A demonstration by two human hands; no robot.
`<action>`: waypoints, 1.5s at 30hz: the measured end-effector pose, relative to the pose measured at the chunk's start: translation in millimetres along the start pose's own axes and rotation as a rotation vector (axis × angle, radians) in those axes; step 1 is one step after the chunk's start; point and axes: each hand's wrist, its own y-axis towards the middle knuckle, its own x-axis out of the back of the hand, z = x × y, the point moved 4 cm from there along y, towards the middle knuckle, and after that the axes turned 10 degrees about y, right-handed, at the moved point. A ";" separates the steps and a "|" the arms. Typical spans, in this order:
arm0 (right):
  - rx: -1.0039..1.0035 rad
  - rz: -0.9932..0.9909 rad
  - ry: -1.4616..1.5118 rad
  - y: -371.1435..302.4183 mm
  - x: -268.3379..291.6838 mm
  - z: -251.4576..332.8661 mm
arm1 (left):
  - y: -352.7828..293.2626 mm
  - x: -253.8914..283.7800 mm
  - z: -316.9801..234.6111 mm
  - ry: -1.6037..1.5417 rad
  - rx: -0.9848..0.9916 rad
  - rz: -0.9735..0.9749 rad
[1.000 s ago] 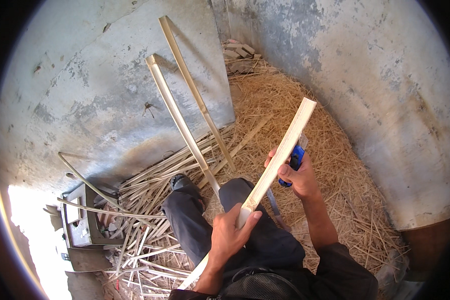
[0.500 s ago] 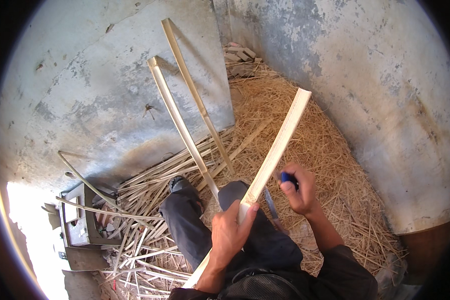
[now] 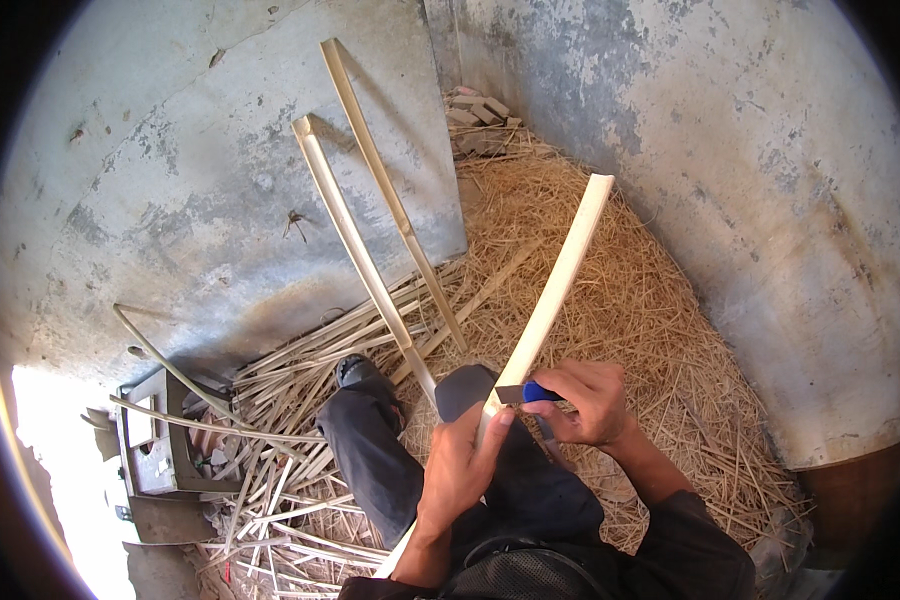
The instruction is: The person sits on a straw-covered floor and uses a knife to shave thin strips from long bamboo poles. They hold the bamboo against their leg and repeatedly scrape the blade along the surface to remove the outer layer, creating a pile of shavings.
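Observation:
A long pale split bamboo strip (image 3: 560, 275) slants up and away from my lap. My left hand (image 3: 457, 465) is closed around its lower part, the thumb lying along the top. My right hand (image 3: 588, 402) grips a knife by its blue handle (image 3: 542, 391). The short dark blade (image 3: 510, 394) lies across the bamboo just above my left thumb and appears to touch it. A second, long greyish blade-like piece (image 3: 547, 430) shows partly under my right hand, beside my knee.
Two more bamboo strips (image 3: 355, 245) (image 3: 390, 205) lean on the left wall (image 3: 200, 200). Thin split sticks (image 3: 290, 470) lie heaped at left, beside a metal box-like frame (image 3: 160, 440). Fine shavings (image 3: 660, 330) cover the ground at right. Bricks (image 3: 480, 108) are stacked in the far corner.
My right hand has moved left and down, bringing the knife blade onto the bamboo strip. The strip has turned slightly, its top end shifting a little left. My left hand stays about where it was.

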 end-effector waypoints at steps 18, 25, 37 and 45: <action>-0.206 -0.402 -0.185 28.2 85.2 -72.1 | -44.9 -15.3 39.1 -0.036 0.164 0.239; -0.094 -0.137 0.029 4.2 25.5 -35.0 | -24.1 -8.1 46.6 -0.040 0.137 0.147; -0.068 0.051 -0.010 -4.9 -14.4 -3.2 | -4.9 -6.5 18.1 0.150 -0.002 -0.056; -0.062 0.072 -0.050 -1.1 -15.3 -6.4 | -6.5 -4.7 23.2 0.149 0.051 -0.019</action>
